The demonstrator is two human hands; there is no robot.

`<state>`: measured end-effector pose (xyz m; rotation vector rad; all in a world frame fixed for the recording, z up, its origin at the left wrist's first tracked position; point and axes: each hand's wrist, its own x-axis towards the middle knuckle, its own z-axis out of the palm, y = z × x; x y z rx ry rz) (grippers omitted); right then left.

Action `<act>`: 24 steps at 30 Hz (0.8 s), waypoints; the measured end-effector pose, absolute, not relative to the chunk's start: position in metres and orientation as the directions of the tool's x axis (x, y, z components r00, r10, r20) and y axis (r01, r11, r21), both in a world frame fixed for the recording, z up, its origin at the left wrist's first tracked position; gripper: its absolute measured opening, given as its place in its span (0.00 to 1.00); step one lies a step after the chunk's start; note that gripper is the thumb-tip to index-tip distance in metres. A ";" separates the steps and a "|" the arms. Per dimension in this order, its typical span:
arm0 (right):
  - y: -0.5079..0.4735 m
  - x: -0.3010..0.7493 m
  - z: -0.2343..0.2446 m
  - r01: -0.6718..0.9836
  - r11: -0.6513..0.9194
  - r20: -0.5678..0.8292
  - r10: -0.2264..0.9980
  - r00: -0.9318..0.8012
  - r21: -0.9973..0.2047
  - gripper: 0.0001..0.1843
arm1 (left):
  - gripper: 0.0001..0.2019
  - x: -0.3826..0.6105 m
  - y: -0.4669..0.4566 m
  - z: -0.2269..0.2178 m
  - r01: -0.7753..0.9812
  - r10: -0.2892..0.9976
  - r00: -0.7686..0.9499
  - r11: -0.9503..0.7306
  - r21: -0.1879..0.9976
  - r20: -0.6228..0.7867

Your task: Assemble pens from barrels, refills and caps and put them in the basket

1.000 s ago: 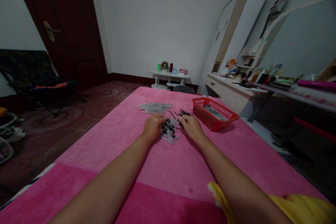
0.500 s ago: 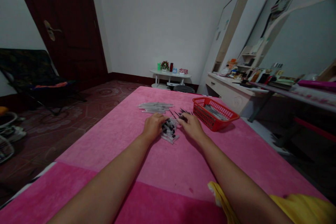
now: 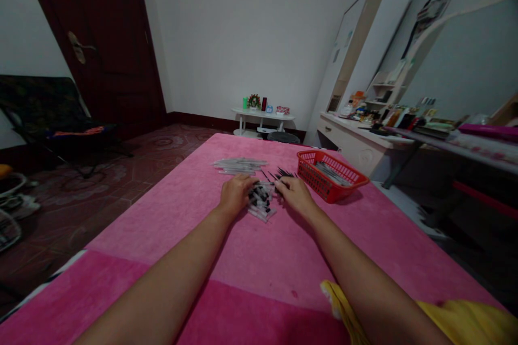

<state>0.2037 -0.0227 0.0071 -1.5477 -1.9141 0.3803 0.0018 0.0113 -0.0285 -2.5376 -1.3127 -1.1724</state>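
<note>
A thin clear pen barrel (image 3: pixel 265 183) runs between my two hands. My left hand (image 3: pixel 237 194) has its fingers closed on the barrel's left end. My right hand (image 3: pixel 297 194) pinches the other end between thumb and fingers. Right below lies a loose pile of small clear and black pen parts (image 3: pixel 261 205), partly covered by my left fingers. Several thin black sticks, like pen refills (image 3: pixel 285 172), fan out just beyond my right hand. Farther off, a bundle of clear pen barrels (image 3: pixel 239 165) rests on the pink cloth (image 3: pixel 194 199).
A red plastic basket (image 3: pixel 332 175) with pen-like sticks inside stands to the right of my right hand. Yellow cloth (image 3: pixel 461 321) lies by my right forearm. Beyond the table are a small white stand (image 3: pixel 263 114), a dressing table (image 3: pixel 360 143) and a folding chair (image 3: pixel 52 113).
A clear barrel now shows stretched between both hands, above the pile. My right fingers have closed into a pinch; the left hand has shifted only slightly.
</note>
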 end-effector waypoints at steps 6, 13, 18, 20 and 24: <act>-0.027 0.202 0.008 0.728 0.381 0.119 0.915 -0.385 -0.570 0.06 | 0.12 -0.001 0.020 -0.029 0.503 0.701 0.043 -0.631 0.591 0.712; -0.037 0.200 0.016 0.850 0.386 0.067 0.919 -0.389 -0.360 0.12 | 0.08 0.007 0.020 -0.019 -0.284 0.879 -0.203 -0.474 0.834 0.430; -0.037 0.216 0.025 0.792 0.369 -0.092 0.880 -0.466 -0.486 0.13 | 0.18 0.008 0.022 -0.022 -0.529 0.957 -0.159 -0.290 0.797 0.243; -0.036 0.221 0.029 0.721 0.342 -0.083 0.871 -0.483 -0.603 0.10 | 0.19 0.008 0.023 -0.023 -0.574 0.966 -0.144 -0.258 0.777 0.214; -0.032 0.218 0.031 0.527 0.279 0.109 0.937 -0.332 -0.803 0.15 | 0.20 0.009 0.022 -0.023 -0.596 0.977 -0.092 -0.207 0.776 0.191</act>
